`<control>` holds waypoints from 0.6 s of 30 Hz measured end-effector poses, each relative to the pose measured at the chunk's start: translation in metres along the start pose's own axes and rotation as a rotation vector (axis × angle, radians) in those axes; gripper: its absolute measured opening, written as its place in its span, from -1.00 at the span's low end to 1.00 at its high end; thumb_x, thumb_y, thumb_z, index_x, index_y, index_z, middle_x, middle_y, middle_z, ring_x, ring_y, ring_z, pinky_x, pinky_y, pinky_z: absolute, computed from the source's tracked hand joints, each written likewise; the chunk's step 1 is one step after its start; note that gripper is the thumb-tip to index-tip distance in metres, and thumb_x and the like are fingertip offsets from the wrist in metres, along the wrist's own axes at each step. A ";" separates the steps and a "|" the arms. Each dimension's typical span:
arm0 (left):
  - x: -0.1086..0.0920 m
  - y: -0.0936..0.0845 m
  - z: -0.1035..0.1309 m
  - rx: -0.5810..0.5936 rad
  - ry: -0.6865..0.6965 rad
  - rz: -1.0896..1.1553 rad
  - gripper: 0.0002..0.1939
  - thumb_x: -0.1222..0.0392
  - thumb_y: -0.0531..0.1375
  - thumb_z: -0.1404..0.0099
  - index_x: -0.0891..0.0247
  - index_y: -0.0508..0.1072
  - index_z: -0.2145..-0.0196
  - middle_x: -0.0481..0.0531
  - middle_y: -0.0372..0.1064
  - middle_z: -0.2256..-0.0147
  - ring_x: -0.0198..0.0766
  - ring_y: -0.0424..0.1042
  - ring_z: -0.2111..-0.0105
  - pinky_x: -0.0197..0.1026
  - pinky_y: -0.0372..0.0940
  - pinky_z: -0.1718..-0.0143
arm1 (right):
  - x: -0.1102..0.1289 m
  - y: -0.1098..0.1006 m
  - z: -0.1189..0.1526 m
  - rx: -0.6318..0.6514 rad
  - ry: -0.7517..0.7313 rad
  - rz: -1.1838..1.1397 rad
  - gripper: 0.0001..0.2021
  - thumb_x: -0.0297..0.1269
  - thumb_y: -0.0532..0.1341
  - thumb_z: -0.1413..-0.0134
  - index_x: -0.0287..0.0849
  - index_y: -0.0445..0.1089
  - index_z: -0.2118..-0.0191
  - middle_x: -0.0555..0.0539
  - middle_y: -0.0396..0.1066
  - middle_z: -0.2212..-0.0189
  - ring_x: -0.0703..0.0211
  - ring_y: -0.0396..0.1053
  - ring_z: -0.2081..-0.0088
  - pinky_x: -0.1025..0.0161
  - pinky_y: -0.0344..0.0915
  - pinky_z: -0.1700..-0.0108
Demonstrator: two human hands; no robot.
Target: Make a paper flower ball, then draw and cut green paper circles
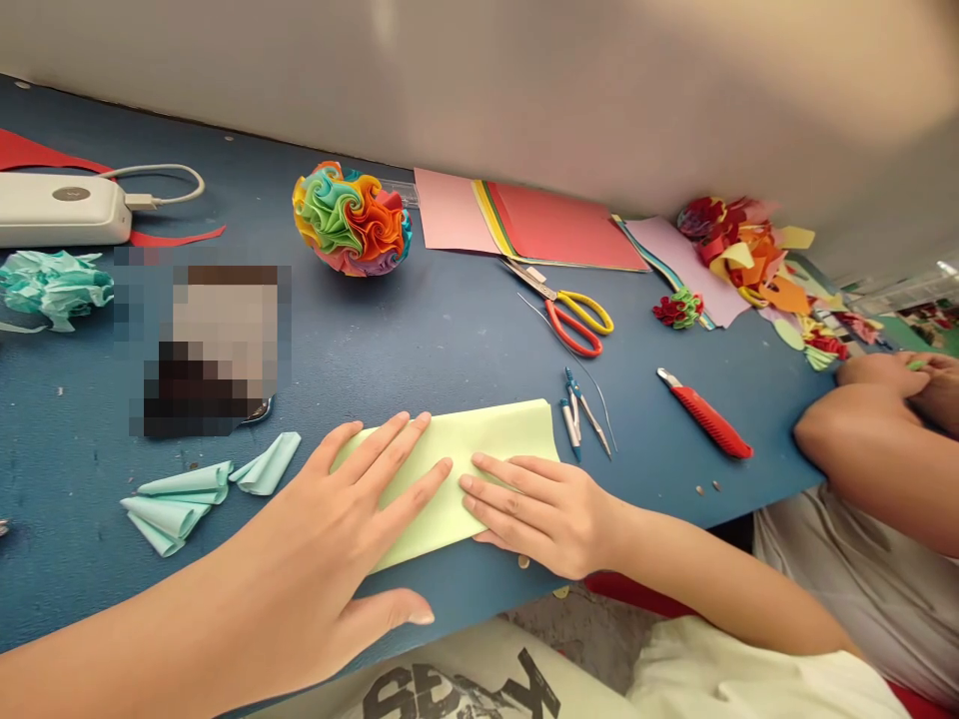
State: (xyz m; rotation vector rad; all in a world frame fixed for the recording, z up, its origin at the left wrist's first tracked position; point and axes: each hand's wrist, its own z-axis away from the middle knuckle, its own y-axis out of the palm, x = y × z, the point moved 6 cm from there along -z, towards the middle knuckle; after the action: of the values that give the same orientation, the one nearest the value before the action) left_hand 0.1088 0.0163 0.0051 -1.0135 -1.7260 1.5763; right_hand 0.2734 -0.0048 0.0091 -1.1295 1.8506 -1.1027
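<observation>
A pale yellow-green sheet of paper (494,429), seemingly folded over, lies flat near the front edge of the blue table. My left hand (367,509) rests on its left part, fingers spread and thumb out over the table below the sheet. On the right part lies my right hand (535,504), palm down with fingers stretched out, the fingertips close to those of my left hand. Neither hand grips anything. Left of the sheet are several folded light teal paper pieces (172,504). Just to the right of it lie a compass (585,409) and a small white-and-blue tube (570,424).
Beyond the sheet are a multicoloured paper ball (352,220), scissors (565,308) and stacked coloured paper (561,225). A red cutter (704,411) lies to the right, near another person's arm (876,449). A white power bank (64,210) and crumpled teal paper (54,288) are left.
</observation>
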 end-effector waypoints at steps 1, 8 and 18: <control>0.001 0.000 -0.001 0.001 -0.003 -0.004 -0.26 -0.19 0.05 -0.28 0.21 0.03 -0.29 0.33 -0.13 -0.30 0.14 0.08 -0.24 0.17 0.13 -0.06 | 0.000 0.000 0.000 -0.006 -0.004 0.000 -0.72 -0.26 0.26 -0.13 -0.34 0.46 0.09 -0.11 0.50 0.09 0.00 0.43 0.00 0.20 0.48 0.13; -0.003 0.005 -0.002 -0.024 0.000 0.010 -0.33 -0.11 0.00 -0.35 0.26 -0.01 -0.30 0.34 -0.18 -0.31 0.16 -0.03 -0.27 0.19 0.03 -0.08 | 0.001 0.001 0.003 0.000 -0.026 0.008 -0.67 -0.18 0.25 -0.14 -0.33 0.46 0.07 -0.12 0.48 0.06 0.00 0.41 -0.01 0.19 0.47 0.11; 0.002 0.004 -0.005 -0.029 -0.085 0.186 -0.37 -0.02 0.05 -0.33 0.26 0.04 -0.27 0.23 0.00 -0.27 0.02 0.04 -0.21 0.09 0.03 -0.11 | -0.002 0.003 0.003 -0.005 0.008 -0.010 -0.71 -0.15 0.22 -0.16 -0.27 0.48 0.13 -0.06 0.48 0.05 0.04 0.40 -0.02 0.16 0.43 0.08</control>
State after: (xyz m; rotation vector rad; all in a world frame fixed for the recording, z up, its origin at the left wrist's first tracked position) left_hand 0.1122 0.0208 0.0020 -1.1659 -1.7586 1.7365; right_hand 0.2756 -0.0030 0.0056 -1.1399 1.8568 -1.1110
